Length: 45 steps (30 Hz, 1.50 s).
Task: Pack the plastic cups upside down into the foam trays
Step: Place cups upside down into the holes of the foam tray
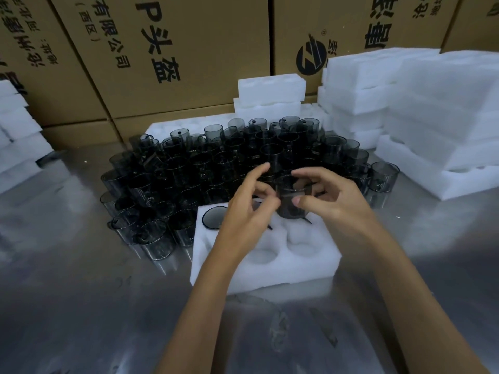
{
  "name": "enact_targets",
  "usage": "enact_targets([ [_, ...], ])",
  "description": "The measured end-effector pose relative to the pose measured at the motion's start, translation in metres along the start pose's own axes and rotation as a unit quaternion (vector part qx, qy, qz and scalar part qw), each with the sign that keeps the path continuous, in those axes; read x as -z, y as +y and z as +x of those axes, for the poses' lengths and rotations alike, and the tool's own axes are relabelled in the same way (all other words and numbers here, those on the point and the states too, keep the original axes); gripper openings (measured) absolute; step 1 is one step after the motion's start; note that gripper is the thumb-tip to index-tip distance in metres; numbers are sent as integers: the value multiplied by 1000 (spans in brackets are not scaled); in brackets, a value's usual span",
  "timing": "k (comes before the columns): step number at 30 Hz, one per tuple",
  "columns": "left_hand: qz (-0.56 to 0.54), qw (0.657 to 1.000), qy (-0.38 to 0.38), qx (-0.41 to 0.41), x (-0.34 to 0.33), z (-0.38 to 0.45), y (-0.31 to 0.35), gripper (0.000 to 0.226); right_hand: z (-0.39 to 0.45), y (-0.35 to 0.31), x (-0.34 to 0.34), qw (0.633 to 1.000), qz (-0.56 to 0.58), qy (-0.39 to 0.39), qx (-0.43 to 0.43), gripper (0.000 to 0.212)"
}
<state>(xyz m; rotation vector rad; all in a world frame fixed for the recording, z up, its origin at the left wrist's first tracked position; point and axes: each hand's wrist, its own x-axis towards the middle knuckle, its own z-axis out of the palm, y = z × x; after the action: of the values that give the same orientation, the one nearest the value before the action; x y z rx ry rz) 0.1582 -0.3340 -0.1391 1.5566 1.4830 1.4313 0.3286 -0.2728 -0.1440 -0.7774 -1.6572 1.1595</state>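
Note:
A white foam tray (pixel 272 268) with round sockets lies on the steel table in front of me. One dark cup (pixel 213 217) sits upside down in its far-left socket. Above the tray's far edge, a smoky transparent cup (pixel 293 197) is held between both hands. My right hand (pixel 332 195) curls around its right side, thumb in front. My left hand (pixel 248 203) pinches its left side, the index finger raised. Behind the tray stands a dense crowd of the same dark cups (pixel 229 163).
Stacks of empty foam trays (pixel 437 109) rise at the right, more foam (pixel 270 95) behind the cups, another stack (pixel 16 136) at the left edge. Printed cardboard boxes (pixel 167 49) wall off the back. Bare steel tabletop (pixel 108 306) lies in front.

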Motion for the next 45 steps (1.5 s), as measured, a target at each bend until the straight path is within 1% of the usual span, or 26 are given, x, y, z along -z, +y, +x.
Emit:
enact_targets([
  [4,-12,1000,-2,7,1,0,5,24,-11,4,1,999,-38,-36,-1,43],
  [8,-6,1000,-4,-2,3,-2,7,17,-21,4,5,997,-59,-55,20,46],
  [12,-12,999,-42,-5,9,-2,6,9,-28,4,7,995,-55,-77,27,48],
  [15,-32,997,-71,8,12,-3,8,16,-30,5,8,994,-48,-96,24,52],
  [21,-18,992,-123,4,13,-4,10,25,-30,10,17,990,-38,-135,13,51],
  [25,-11,989,-149,22,16,-3,6,20,-29,15,20,983,-40,-177,-11,51],
  [27,-9,987,-158,30,18,-3,4,23,-29,16,21,980,-37,-194,-28,51],
  [28,-7,987,-159,31,18,-3,3,25,-29,17,21,982,-35,-183,-33,48],
  [29,-4,987,-160,30,18,-3,3,26,-28,17,19,987,-34,-154,-34,41],
  [31,8,987,-160,26,15,-3,2,23,-26,18,15,996,-32,-71,-36,26],
  [33,21,987,-157,25,12,-3,2,22,-25,22,13,998,-41,-22,-35,14],
  [34,25,987,-154,27,11,-3,1,25,-25,24,13,998,-53,-20,-36,14],
  [35,38,988,-150,27,12,-3,-1,28,-26,25,14,997,-58,-28,-43,22],
  [37,102,984,-145,24,14,-2,-2,32,-27,27,15,996,-28,-53,-70,39],
  [39,161,975,-150,36,17,-1,-4,46,-28,29,15,993,10,-78,-87,50],
  [41,206,964,-161,56,17,-1,-5,61,-28,33,15,991,14,-91,-99,55],
  [43,246,952,-174,58,15,-2,-3,66,-27,36,15,988,7,-101,-117,60],
  [45,262,946,-184,61,13,-2,-2,67,-26,37,14,985,14,-109,-136,63],
])
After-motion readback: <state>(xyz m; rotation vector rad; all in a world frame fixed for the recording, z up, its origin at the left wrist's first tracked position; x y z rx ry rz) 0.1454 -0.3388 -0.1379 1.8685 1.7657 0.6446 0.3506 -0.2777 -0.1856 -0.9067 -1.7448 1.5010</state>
